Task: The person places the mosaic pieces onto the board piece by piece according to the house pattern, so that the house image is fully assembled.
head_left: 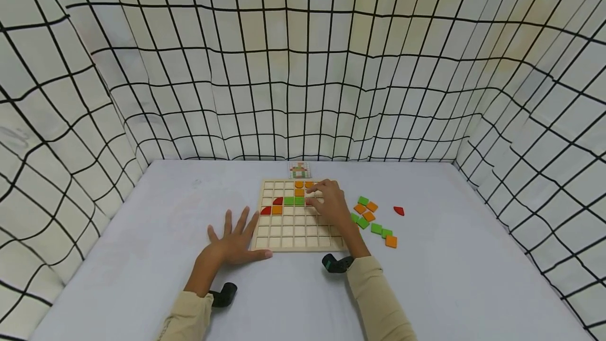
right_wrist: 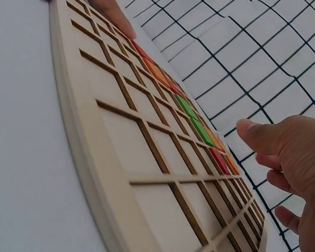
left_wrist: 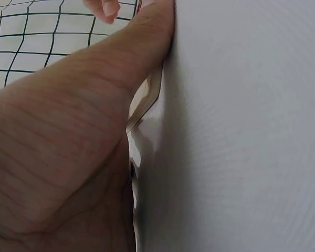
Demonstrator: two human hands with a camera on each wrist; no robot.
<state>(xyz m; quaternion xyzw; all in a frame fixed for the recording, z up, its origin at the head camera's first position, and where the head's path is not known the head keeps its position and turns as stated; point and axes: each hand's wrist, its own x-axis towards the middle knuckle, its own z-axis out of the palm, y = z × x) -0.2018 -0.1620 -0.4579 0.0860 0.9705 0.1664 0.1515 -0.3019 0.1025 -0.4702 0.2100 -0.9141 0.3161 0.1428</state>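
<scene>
A wooden grid board (head_left: 298,249) lies flat on the table. Beside its left edge my left hand (head_left: 231,246) rests with fingers spread, its thumb along the board's near corner. Over the upper right cells hovers my right hand (head_left: 333,205), fingers bent, thumb and fingertips apart with nothing seen between them. Below it in the right wrist view a red piece (right_wrist: 219,161) sits in a cell beside green squares (right_wrist: 201,131). More cells hold red quarter-round pieces (head_left: 266,210), an orange square (head_left: 276,209) and orange round pieces (head_left: 299,184); the right hand covers some cells.
Loose green squares (head_left: 363,223) and orange squares (head_left: 391,241) lie scattered right of the board, with a red quarter-round piece (head_left: 399,210) farther out. A small pattern card (head_left: 300,170) stands beyond the board's far edge. Black netting (head_left: 303,83) over white sheeting encloses the table.
</scene>
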